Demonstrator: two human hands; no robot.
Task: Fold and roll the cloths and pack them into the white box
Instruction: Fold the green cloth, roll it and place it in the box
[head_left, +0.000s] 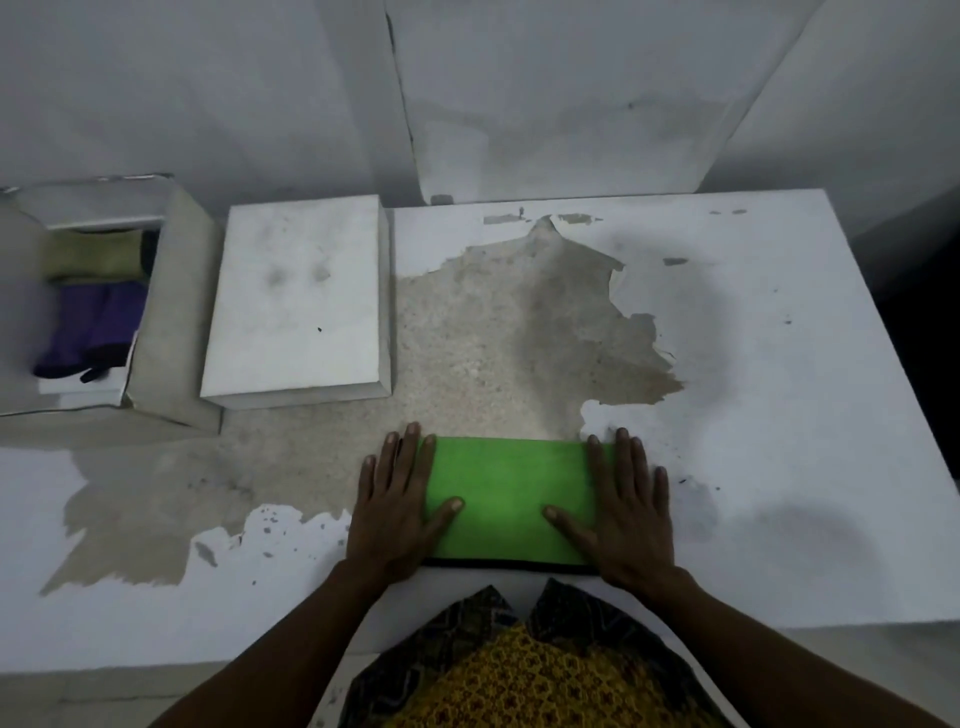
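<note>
A bright green cloth (506, 496), folded into a flat rectangle, lies near the table's front edge. My left hand (397, 501) presses flat on its left end with straight fingers and the thumb on the cloth. My right hand (626, 506) lies flat on its right end the same way. The open white box (176, 306) stands at the far left. Inside it lie a purple rolled cloth (93, 327) and an olive one (96, 254), with something dark beside them.
The box's white lid (298, 301) lies upside on the table just right of the box. The white table (779, 415) has a large patch of peeled, bare grey-brown surface in the middle. A wall stands close behind the far edge.
</note>
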